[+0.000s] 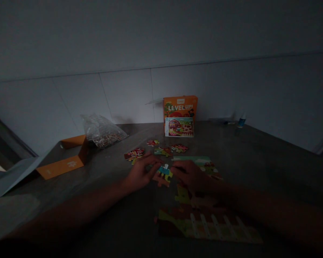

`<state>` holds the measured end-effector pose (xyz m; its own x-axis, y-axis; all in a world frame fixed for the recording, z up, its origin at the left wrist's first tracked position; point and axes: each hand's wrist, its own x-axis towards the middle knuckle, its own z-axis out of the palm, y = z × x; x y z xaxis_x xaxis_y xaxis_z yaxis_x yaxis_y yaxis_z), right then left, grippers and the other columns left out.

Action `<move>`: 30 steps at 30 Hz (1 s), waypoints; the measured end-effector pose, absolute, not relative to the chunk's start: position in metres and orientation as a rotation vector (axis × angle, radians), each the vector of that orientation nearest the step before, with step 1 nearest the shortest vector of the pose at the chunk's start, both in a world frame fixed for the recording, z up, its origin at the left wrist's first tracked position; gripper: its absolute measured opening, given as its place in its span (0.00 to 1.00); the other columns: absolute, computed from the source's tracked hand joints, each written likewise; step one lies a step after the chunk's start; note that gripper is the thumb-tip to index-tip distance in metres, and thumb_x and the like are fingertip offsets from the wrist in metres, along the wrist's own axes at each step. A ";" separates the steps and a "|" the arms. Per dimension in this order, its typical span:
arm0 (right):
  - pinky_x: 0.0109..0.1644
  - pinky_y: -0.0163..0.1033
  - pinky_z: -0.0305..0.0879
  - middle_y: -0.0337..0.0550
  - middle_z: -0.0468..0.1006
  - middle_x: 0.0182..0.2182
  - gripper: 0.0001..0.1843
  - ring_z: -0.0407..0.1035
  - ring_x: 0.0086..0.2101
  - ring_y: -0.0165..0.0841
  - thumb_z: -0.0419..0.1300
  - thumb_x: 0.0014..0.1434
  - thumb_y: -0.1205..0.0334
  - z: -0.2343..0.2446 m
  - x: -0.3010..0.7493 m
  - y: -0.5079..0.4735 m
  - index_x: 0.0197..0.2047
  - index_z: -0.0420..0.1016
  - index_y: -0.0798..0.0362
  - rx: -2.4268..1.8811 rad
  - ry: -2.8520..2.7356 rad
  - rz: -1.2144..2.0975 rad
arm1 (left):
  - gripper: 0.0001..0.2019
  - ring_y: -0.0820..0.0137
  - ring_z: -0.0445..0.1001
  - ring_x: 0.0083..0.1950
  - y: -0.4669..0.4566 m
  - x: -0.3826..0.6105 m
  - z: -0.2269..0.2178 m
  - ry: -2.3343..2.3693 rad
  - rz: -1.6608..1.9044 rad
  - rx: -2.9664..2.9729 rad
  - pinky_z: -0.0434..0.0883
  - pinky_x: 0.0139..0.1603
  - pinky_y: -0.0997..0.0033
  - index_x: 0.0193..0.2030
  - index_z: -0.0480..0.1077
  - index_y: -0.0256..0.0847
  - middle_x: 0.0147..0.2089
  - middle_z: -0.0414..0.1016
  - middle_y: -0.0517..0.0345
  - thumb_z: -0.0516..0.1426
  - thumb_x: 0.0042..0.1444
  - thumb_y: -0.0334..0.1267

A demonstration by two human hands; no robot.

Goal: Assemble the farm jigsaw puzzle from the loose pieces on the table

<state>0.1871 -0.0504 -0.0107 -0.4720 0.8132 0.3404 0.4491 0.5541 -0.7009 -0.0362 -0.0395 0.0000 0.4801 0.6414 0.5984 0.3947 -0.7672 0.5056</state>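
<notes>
The scene is dim. My left hand [141,172] and my right hand [190,175] meet over a small cluster of joined puzzle pieces [164,173], blue, white and yellow-green. Fingers of both hands pinch its edges. Below my right hand lies a partly built puzzle [204,222] with a white fence and green ground. Another built section [201,162] lies just beyond my right hand. Loose pieces [134,154] and more loose pieces [174,148] lie scattered behind my hands.
An orange puzzle box [180,115] stands against the tiled wall. A clear plastic bag of pieces [102,130] leans on an open orange box lid [66,161] at the left. A small bottle [241,121] stands at the back right. The surface is a dark grey counter [271,161].
</notes>
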 end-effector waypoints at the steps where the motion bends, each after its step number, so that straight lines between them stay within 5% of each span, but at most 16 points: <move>1: 0.28 0.35 0.46 0.35 0.60 0.19 0.19 0.54 0.23 0.27 0.50 0.62 0.54 -0.010 0.188 -0.049 0.22 0.61 0.53 -1.013 -2.121 0.675 | 0.10 0.67 0.77 0.41 -0.037 -0.036 0.000 0.852 1.141 2.422 0.71 0.42 0.69 0.41 0.77 0.38 0.38 0.79 0.52 0.55 0.64 0.37; 13: 0.28 0.35 0.47 0.35 0.60 0.19 0.19 0.55 0.24 0.27 0.51 0.61 0.53 -0.004 0.195 -0.051 0.21 0.60 0.53 -1.049 -2.143 0.660 | 0.08 0.69 0.76 0.38 -0.039 -0.037 0.003 0.760 0.975 2.431 0.71 0.41 0.71 0.38 0.78 0.39 0.36 0.80 0.55 0.58 0.61 0.37; 23: 0.18 0.35 0.38 0.30 0.53 0.14 0.20 0.42 0.15 0.24 0.52 0.57 0.44 -0.005 0.213 -0.030 0.25 0.63 0.50 -1.202 -1.355 1.297 | 0.10 0.68 0.77 0.39 -0.030 -0.035 -0.005 0.844 0.932 2.184 0.72 0.42 0.70 0.38 0.78 0.38 0.37 0.81 0.55 0.58 0.60 0.40; 30: 0.20 0.33 0.46 0.32 0.59 0.17 0.16 0.50 0.17 0.24 0.59 0.55 0.48 -0.011 0.219 -0.033 0.27 0.67 0.52 -1.138 -1.506 1.189 | 0.11 0.70 0.76 0.34 -0.029 -0.038 -0.008 0.877 0.819 2.054 0.72 0.35 0.73 0.38 0.79 0.37 0.35 0.81 0.55 0.60 0.58 0.43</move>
